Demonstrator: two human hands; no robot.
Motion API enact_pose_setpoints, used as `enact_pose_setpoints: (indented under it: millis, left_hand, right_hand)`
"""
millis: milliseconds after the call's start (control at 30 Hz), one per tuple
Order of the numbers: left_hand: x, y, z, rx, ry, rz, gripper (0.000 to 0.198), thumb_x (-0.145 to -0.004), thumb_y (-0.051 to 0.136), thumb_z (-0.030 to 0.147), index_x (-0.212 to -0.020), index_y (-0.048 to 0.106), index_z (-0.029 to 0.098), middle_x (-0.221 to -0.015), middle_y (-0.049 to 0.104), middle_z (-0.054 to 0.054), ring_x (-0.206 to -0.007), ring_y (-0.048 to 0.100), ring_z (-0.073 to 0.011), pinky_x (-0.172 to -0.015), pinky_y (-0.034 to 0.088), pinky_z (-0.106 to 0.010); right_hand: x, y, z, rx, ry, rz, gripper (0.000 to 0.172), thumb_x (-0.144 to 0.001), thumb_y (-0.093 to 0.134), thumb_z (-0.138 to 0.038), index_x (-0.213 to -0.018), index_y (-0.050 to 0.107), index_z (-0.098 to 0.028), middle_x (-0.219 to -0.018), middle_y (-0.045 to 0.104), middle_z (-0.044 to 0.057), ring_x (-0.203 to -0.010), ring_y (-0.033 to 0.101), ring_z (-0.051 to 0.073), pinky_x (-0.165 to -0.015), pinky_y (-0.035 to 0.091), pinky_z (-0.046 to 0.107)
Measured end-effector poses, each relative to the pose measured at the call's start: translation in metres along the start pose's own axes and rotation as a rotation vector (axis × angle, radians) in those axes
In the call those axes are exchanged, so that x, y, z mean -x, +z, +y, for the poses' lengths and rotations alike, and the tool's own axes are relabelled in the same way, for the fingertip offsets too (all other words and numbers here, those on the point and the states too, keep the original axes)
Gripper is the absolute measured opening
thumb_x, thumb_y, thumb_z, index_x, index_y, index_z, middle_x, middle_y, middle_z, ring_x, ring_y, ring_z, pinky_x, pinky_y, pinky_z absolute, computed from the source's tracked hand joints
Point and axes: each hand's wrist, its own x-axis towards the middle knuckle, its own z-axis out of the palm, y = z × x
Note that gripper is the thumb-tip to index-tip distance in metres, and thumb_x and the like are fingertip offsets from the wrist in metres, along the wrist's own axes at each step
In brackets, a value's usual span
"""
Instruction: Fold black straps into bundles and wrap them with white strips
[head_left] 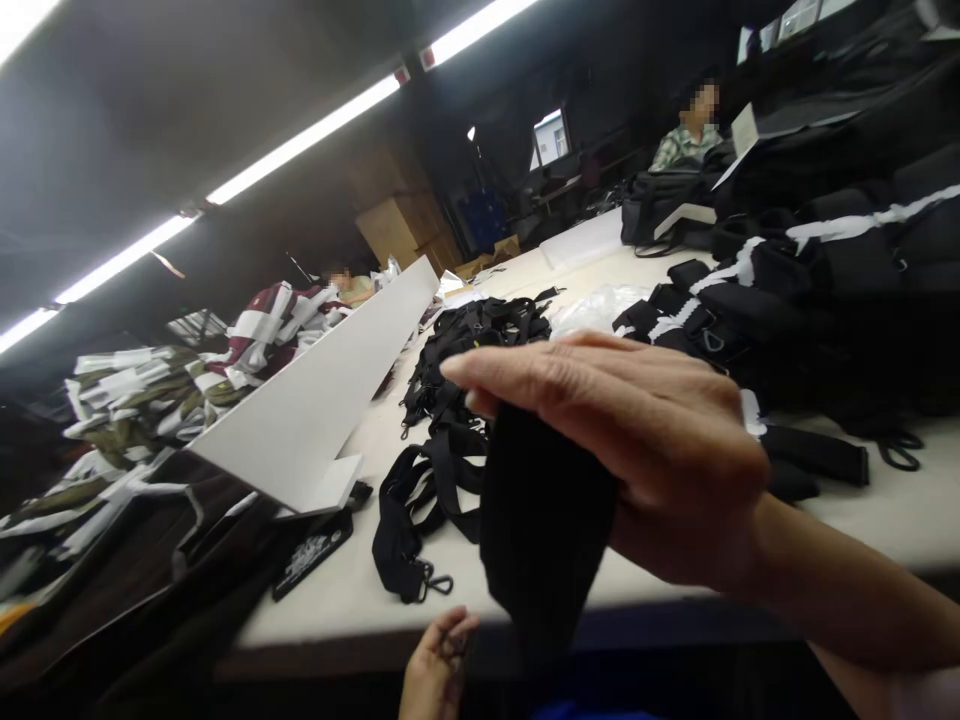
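The left hand [437, 665] is cut off at the bottom edge with its fingers curled; I cannot tell whether it grips anything. A long pale worktable [885, 510] in a dim, tube-lit room carries tangled black webbing straps [442, 440] and a slanted white board [322, 400]. The right hand [637, 450] pinches a flat black fabric piece [540, 540] under extended fingers, above the table's near edge.
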Motion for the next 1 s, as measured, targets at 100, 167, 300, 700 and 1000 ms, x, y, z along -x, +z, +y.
enact_pose_setpoints:
  millis: [100,167,300,700,1000]
  left_hand:
    - [0.025,0.011,0.013,0.001,0.153,0.072,0.045,-0.052,0.091,0.024,-0.092,0.072,0.015,-0.095,0.071,-0.01,-0.092,0.067,-0.0217,-0.084,0.054,-0.028]
    - [0.048,0.028,0.033,-0.004,0.309,-0.007,0.035,-0.071,0.082,0.031,-0.1,0.07,0.016,-0.098,0.07,-0.009,-0.094,0.066,-0.0203,-0.091,0.051,-0.031]
    - [0.081,0.073,0.065,-0.123,0.379,-0.522,0.05,-0.08,0.072,0.05,-0.116,0.065,0.016,-0.11,0.067,-0.015,-0.105,0.063,-0.0311,-0.095,0.049,-0.041]
    - [0.088,0.133,0.082,-0.646,0.525,-0.778,0.008,-0.088,0.067,0.022,-0.091,0.073,0.019,-0.083,0.073,-0.005,-0.075,0.069,-0.0203,-0.072,0.055,-0.029]
    - [0.097,0.155,0.101,-0.485,1.209,-0.154,0.017,-0.084,0.069,0.017,-0.1,0.073,0.022,-0.108,0.071,-0.004,-0.096,0.068,-0.0241,-0.088,0.055,-0.038]
  right_hand:
    - [0.024,0.003,-0.01,-0.059,0.16,-0.248,0.024,-0.082,0.06,-0.008,-0.104,0.069,-0.014,-0.089,0.075,0.003,-0.077,0.07,0.016,-0.074,0.051,0.025]
    - [0.041,0.015,-0.013,-0.142,0.256,-0.376,0.025,-0.075,0.065,-0.006,-0.097,0.072,-0.015,-0.085,0.075,0.003,-0.074,0.07,0.017,-0.069,0.05,0.024]
    - [0.067,0.043,-0.014,-0.355,0.446,-0.466,0.035,-0.068,0.067,-0.002,-0.099,0.074,-0.016,-0.091,0.076,0.004,-0.082,0.071,0.02,-0.072,0.051,0.024]
    - [0.116,0.052,0.007,-0.83,0.964,-0.26,0.021,-0.079,0.06,-0.008,-0.094,0.074,-0.013,-0.087,0.072,0.002,-0.081,0.066,0.015,-0.073,0.05,0.021]
    - [0.18,0.062,-0.001,-1.14,1.04,-0.364,0.028,-0.096,0.052,-0.035,-0.109,0.066,-0.014,-0.1,0.065,0.005,-0.094,0.059,0.018,-0.086,0.045,0.028]
